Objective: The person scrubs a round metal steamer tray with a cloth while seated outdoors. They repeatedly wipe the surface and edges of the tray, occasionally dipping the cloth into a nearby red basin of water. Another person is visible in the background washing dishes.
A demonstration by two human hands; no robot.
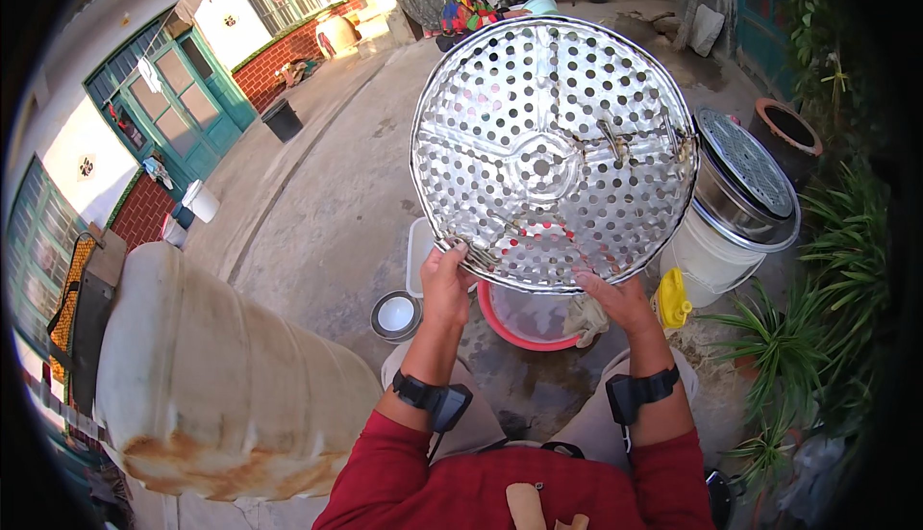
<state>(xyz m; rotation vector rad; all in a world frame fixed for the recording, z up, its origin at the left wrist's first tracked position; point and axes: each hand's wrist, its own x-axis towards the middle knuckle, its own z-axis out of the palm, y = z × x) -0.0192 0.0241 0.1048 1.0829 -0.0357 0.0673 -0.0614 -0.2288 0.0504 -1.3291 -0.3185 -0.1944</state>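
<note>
A round perforated metal steamer rack [544,162] is held up before me, its holed face towards the camera. My left hand [445,281] grips its lower left rim, where some bent wire is fixed. At the lower right rim, my right hand [620,299] has its thumb on the near face; its fingers are mostly hidden. Behind and below the rack stands a red plastic basin [530,339] holding liquid, partly covered by the rack. A pale wet cloth [588,319] hangs on the basin's right edge.
Left of the basin are nested bowls [396,313] and a white tray [417,259]. On the right stand a yellow jug [671,299], a white bucket [714,259] under metal pans, and plants [782,342]. A large stained tank [238,378] is at left. Another person [469,7] sits beyond.
</note>
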